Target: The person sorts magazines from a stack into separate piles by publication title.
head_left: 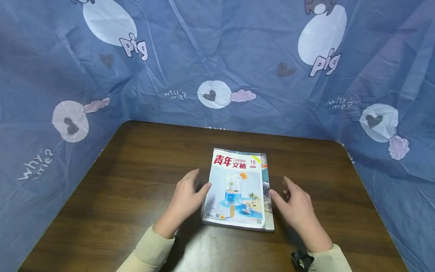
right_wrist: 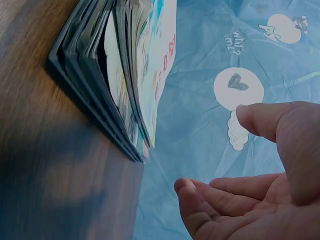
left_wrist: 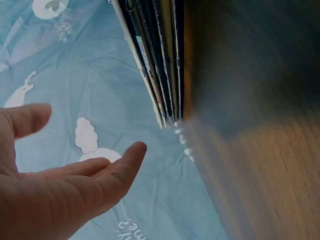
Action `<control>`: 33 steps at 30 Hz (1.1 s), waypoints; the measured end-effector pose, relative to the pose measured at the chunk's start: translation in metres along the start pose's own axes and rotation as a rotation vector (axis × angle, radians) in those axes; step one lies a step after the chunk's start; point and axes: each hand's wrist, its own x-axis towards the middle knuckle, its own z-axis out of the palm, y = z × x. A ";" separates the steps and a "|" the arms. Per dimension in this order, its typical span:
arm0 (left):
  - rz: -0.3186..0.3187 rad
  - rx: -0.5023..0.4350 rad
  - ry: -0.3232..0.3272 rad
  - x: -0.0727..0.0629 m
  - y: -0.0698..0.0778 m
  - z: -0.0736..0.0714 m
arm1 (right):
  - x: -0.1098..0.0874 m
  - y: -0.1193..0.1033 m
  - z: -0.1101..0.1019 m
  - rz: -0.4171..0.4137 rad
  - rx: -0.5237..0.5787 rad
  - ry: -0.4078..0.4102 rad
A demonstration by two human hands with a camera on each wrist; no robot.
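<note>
A stack of several magazines (head_left: 217,181) lies on the brown table, the top one with red title characters and an ice-lolly beach picture. Its spines (left_wrist: 155,55) face my left hand, and its loose page edges (right_wrist: 95,75) face my right hand. In the head view my left hand (head_left: 186,196) is at the left side of the stack, thumb tip right at the edge. On the other side, my right hand (head_left: 295,206) has its thumb close to the right edge. Both hands have relaxed, spread fingers and hold nothing.
The wooden table (head_left: 136,170) has rounded far corners. Blue cloth (head_left: 221,49) printed with pigs, hearts and clouds hangs behind it and along both sides. A black object (head_left: 301,260) is at the right sleeve's cuff.
</note>
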 end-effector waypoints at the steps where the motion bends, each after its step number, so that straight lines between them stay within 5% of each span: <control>1: -0.002 -0.007 0.006 0.001 0.000 0.001 | 0.001 0.000 0.001 0.011 0.011 -0.001; 16: -0.154 -0.020 -0.083 0.011 -0.010 0.012 | 0.014 0.001 0.015 0.107 0.185 -0.039; 33: -0.281 0.021 -0.181 0.026 -0.014 0.024 | 0.033 -0.001 0.031 0.190 0.260 -0.125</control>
